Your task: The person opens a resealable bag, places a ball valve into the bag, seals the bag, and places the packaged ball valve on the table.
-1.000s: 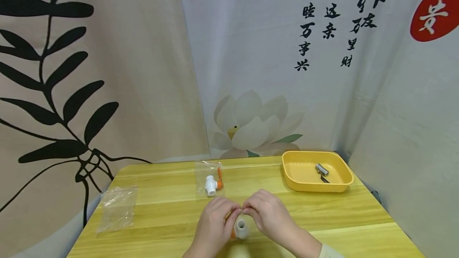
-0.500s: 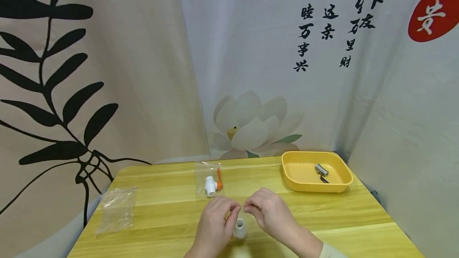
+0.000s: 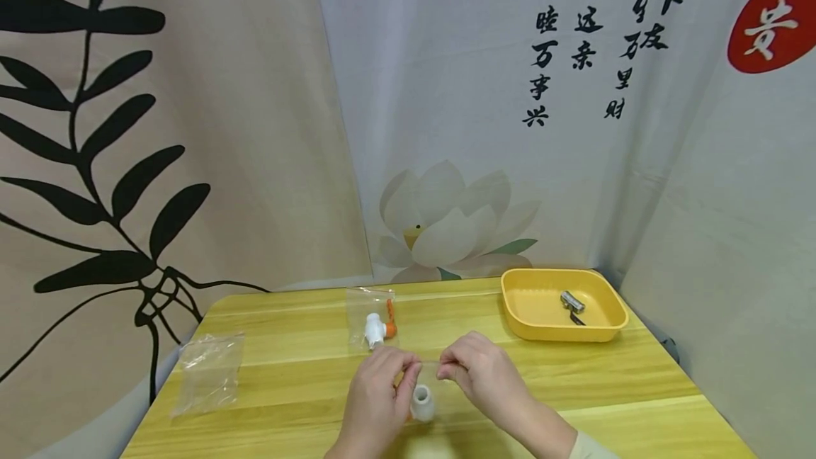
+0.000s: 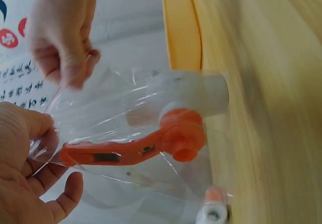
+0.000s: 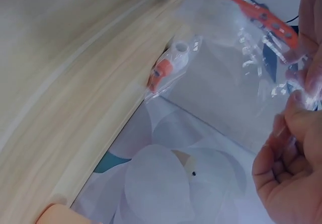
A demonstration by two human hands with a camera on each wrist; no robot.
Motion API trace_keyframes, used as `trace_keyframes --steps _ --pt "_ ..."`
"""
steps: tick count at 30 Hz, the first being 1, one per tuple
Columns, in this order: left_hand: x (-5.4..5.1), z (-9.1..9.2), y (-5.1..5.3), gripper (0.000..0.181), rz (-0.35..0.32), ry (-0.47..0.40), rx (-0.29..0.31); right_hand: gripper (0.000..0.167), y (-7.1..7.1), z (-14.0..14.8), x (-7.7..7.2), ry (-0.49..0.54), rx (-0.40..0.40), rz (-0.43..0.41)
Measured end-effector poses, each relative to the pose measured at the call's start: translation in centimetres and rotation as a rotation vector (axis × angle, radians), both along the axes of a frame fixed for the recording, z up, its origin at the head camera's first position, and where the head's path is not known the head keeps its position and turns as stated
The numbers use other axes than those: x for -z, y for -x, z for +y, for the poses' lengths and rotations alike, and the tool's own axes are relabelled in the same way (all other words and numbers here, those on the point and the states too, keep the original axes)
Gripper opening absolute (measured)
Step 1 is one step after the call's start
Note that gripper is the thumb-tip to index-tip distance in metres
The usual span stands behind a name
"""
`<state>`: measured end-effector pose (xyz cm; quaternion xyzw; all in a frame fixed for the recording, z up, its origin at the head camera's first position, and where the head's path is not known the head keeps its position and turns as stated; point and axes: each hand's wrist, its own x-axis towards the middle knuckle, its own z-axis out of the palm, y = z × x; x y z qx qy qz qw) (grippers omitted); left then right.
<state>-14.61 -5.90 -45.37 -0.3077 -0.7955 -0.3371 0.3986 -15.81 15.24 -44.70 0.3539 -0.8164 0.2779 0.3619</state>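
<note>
A clear plastic bag [image 4: 115, 110] hangs upright between both hands just above the table. Inside it is a valve [image 4: 182, 128] with a white pipe body and an orange lever handle; in the head view its white end [image 3: 422, 404] shows between the hands. My left hand [image 3: 379, 399] pinches the left side of the bag's top edge with thumb and fingers. The right hand [image 3: 489, 382] pinches the opposite side of that edge. The bag's top is stretched taut between the two pinches. The lever's upper end lies close to the left fingers in the left wrist view.
Farther back on the wooden table [image 3: 293, 367], a second bagged white-and-orange valve [image 3: 376, 330] lies flat. An emptied-looking clear bag [image 3: 209, 372] rests at the left. At the back right sits a yellow tray [image 3: 529, 331] with small metal parts [image 3: 572, 303]. Printed curtains hang behind.
The hands were nearly touching at the bag's top; now they stand farther apart, the left shifted slightly left and the right slightly right. The bagged valve between them has moved slightly left.
</note>
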Motion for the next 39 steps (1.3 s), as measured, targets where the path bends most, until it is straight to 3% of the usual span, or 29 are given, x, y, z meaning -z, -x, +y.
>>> trace_keyframes --steps 7,17,29,36,39 --pt "0.06 -0.03 0.01 0.016 0.013 0.001 -0.003 0.020 0.00 0.54 0.17 -0.008 0.037 -0.012" --pt "0.07 -0.15 -0.17 0.016 -0.023 -0.004 -0.027 0.020 -0.26 0.56 0.07 0.001 0.062 -0.090" --pt "-0.07 -0.31 -0.21 0.018 -0.024 -0.032 -0.027 0.020 0.06 0.79 0.22 0.027 0.045 -0.092" --pt "-0.08 -0.26 -0.20 0.017 -0.030 -0.034 -0.035 0.023 -0.13 0.81 0.05 -0.003 0.094 -0.095" --pt "-0.08 -0.14 -0.21 0.017 -0.009 -0.030 -0.031 0.027 -0.28 0.52 -0.32 -0.021 0.079 -0.073"
